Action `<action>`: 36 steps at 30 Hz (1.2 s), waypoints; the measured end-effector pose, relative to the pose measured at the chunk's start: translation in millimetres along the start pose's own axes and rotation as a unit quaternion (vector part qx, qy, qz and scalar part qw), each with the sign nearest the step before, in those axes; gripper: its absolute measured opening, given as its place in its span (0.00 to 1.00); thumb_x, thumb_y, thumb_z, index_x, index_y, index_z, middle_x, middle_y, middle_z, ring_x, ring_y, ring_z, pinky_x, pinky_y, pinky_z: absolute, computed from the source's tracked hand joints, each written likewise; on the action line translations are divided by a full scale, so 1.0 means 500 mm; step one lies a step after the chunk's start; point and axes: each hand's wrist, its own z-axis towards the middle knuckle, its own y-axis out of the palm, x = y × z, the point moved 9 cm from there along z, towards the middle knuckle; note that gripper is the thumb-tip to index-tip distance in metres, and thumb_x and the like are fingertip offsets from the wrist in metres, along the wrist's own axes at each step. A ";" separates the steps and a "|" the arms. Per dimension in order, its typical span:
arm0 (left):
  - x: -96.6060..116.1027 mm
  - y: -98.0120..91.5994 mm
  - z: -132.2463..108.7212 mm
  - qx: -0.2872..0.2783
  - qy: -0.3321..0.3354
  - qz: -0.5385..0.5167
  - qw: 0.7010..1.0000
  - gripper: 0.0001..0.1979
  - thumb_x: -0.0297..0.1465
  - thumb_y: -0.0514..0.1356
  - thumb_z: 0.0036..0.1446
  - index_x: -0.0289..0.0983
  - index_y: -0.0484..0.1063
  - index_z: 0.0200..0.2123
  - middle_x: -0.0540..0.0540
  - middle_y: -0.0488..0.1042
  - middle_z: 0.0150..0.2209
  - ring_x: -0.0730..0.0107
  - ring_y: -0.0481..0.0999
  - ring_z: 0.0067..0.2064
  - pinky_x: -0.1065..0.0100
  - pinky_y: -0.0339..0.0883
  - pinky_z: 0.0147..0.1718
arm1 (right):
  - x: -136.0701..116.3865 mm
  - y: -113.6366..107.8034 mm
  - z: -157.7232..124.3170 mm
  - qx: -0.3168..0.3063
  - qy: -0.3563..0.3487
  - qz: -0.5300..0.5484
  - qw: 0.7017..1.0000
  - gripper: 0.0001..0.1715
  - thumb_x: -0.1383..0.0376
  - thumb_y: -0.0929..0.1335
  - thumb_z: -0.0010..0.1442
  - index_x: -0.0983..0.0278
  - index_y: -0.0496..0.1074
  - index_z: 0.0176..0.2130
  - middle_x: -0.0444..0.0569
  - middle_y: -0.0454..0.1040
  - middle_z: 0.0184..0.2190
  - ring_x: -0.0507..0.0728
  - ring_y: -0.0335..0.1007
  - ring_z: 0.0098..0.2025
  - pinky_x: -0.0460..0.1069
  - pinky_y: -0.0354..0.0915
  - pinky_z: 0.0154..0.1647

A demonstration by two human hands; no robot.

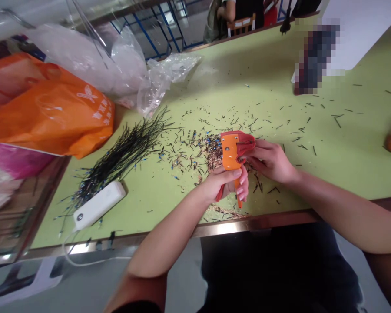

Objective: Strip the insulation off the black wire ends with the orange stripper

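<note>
My left hand (226,184) is wrapped round the handles of an orange and red wire stripper (230,150), held above the green table. My right hand (273,161) is at the tool's red jaw end, its thumb and fingers pinched together; what they hold there, if anything, is too small to make out. Beneath the tool lies a heap of short cut wire pieces and copper-coloured strands (213,150). To the left, a long bundle of black wires (120,152) with small blue ends rests on the table.
A white power bank (99,205) with a cable lies by the bundle's near end. Orange (52,104) and clear plastic bags (127,65) crowd the left side. Black scraps (303,130) are scattered rightward. A pixelated dark object (317,58) stands at the back right; a person (237,13) is beyond.
</note>
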 end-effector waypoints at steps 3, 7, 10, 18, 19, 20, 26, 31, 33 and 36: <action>0.002 0.005 -0.002 -0.008 0.006 0.017 1.000 0.21 0.46 0.68 0.62 0.36 0.69 0.30 0.52 0.68 0.22 0.71 0.73 0.24 0.66 0.72 0.28 | 0.000 0.000 0.000 -0.001 0.001 -0.003 1.000 0.10 0.71 0.68 0.71 0.62 0.81 0.45 0.52 0.82 0.40 0.54 0.81 0.39 0.47 0.76 0.39; 0.003 0.009 -0.002 -0.007 0.018 0.030 0.999 0.21 0.46 0.68 0.63 0.36 0.69 0.29 0.52 0.68 0.22 0.72 0.73 0.23 0.68 0.71 0.27 | -0.002 -0.001 0.001 0.001 -0.004 -0.005 1.000 0.10 0.71 0.68 0.71 0.62 0.80 0.44 0.52 0.82 0.41 0.55 0.82 0.39 0.47 0.76 0.39; -0.001 0.005 0.000 0.010 0.020 0.041 0.999 0.22 0.47 0.69 0.62 0.36 0.68 0.28 0.53 0.67 0.21 0.73 0.71 0.22 0.69 0.70 0.25 | -0.003 -0.002 0.001 0.010 -0.008 -0.017 1.000 0.09 0.71 0.68 0.71 0.62 0.80 0.42 0.51 0.82 0.39 0.54 0.81 0.37 0.47 0.75 0.35; -0.005 -0.007 0.002 0.055 0.020 0.034 0.998 0.25 0.48 0.70 0.59 0.38 0.65 0.25 0.57 0.61 0.17 0.78 0.63 0.16 0.73 0.65 0.18 | 0.005 0.002 -0.002 0.006 0.004 -0.018 1.000 0.09 0.71 0.68 0.71 0.62 0.80 0.42 0.51 0.82 0.40 0.54 0.81 0.37 0.47 0.75 0.36; -0.006 -0.008 0.002 0.059 0.017 0.040 0.997 0.25 0.48 0.70 0.58 0.38 0.64 0.24 0.58 0.60 0.16 0.79 0.62 0.16 0.73 0.64 0.18 | 0.005 0.002 -0.002 0.007 0.004 -0.018 1.000 0.09 0.70 0.68 0.71 0.62 0.80 0.43 0.51 0.82 0.40 0.54 0.81 0.37 0.47 0.75 0.35; -0.006 -0.010 0.002 0.064 0.016 0.046 0.997 0.26 0.49 0.70 0.58 0.38 0.64 0.23 0.58 0.59 0.15 0.79 0.61 0.15 0.74 0.62 0.16 | 0.006 0.001 -0.003 0.008 0.004 -0.019 1.000 0.09 0.70 0.68 0.71 0.62 0.80 0.43 0.51 0.82 0.40 0.54 0.81 0.37 0.47 0.75 0.35; 0.012 -0.029 0.007 0.077 0.028 0.035 0.996 0.26 0.50 0.69 0.59 0.38 0.64 0.23 0.58 0.59 0.15 0.80 0.60 0.15 0.74 0.62 0.16 | 0.025 -0.005 0.000 0.006 0.019 -0.029 0.999 0.09 0.69 0.69 0.71 0.61 0.81 0.43 0.50 0.82 0.37 0.54 0.80 0.35 0.48 0.74 0.34; 0.026 -0.051 0.007 0.073 0.036 0.026 0.996 0.20 0.46 0.70 0.58 0.34 0.75 0.32 0.49 0.74 0.23 0.71 0.76 0.24 0.66 0.77 0.29 | 0.061 -0.037 0.007 0.040 0.066 -0.043 0.996 0.07 0.68 0.70 0.71 0.61 0.80 0.43 0.50 0.82 0.35 0.56 0.78 0.35 0.51 0.73 0.36; 0.026 -0.063 0.006 0.083 0.039 0.027 0.995 0.21 0.45 0.70 0.57 0.32 0.78 0.40 0.45 0.80 0.30 0.66 0.81 0.30 0.64 0.79 0.33 | 0.068 -0.052 0.008 0.064 0.073 -0.050 0.994 0.08 0.68 0.69 0.71 0.61 0.80 0.44 0.50 0.82 0.35 0.57 0.78 0.37 0.53 0.73 0.38; 0.021 -0.080 0.006 0.103 0.036 0.031 0.993 0.24 0.41 0.71 0.57 0.30 0.78 0.50 0.41 0.83 0.36 0.62 0.85 0.35 0.63 0.79 0.37 | 0.069 -0.067 0.009 0.095 0.076 -0.065 0.990 0.09 0.68 0.68 0.71 0.60 0.81 0.44 0.50 0.82 0.35 0.57 0.78 0.37 0.54 0.73 0.39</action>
